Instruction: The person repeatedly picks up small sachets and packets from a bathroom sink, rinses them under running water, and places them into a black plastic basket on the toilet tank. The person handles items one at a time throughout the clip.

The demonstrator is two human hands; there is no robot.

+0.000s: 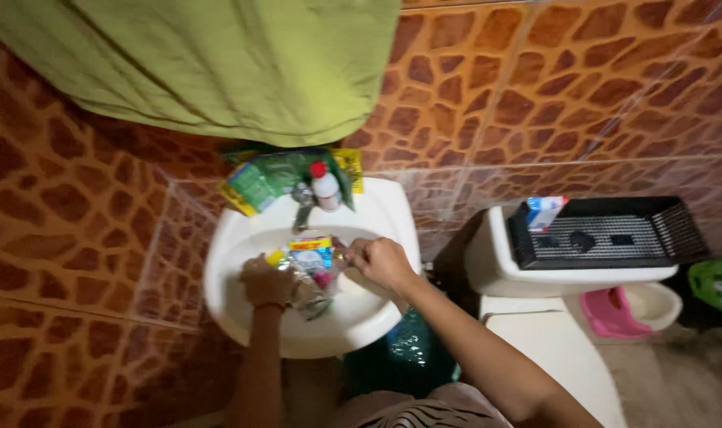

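Gripped crinkly clear plastic packet with yellow-blue label (pixel 312 265) over white ceramic basin (pixel 377 317): left hand (pixel 266 281) fingers curled around, right hand (pixel 382 261) pinching edge. Best kept low above basin, grip firm.

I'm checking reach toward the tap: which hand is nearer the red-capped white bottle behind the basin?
Right. The right hand is below the bottle, slightly to its right; the left hand is lower and farther left.
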